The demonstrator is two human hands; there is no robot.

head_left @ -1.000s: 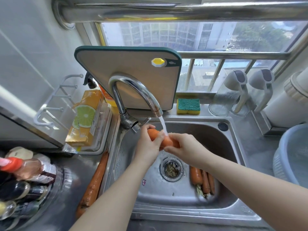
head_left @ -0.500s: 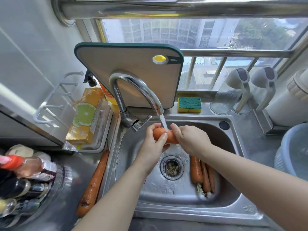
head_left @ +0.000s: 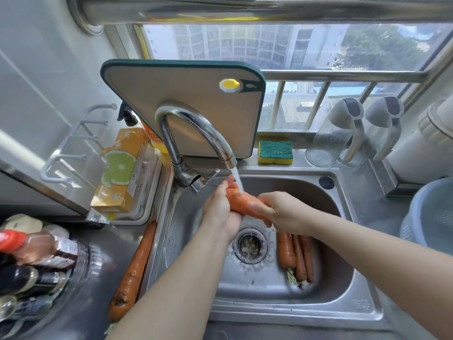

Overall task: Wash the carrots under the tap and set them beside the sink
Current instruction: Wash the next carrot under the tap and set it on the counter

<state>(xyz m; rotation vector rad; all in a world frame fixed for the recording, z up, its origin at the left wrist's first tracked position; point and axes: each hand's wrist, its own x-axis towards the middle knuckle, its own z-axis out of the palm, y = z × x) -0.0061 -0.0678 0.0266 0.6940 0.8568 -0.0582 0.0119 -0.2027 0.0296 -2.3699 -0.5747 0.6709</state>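
Note:
Both my hands hold one orange carrot over the steel sink, right under the water running from the curved tap. My left hand grips its thick end and my right hand grips the thinner end. Three more carrots lie in the basin to the right of the drain. One long carrot lies on the counter just left of the sink.
A cutting board leans behind the tap. A sponge lies on the back ledge beside two clear jugs. A blue colander stands at the right. Bottles crowd the left counter near an orange box.
My right hand has slid along the carrot toward its thinner end, uncovering more of it under the stream. My left hand keeps its grip on the thick end.

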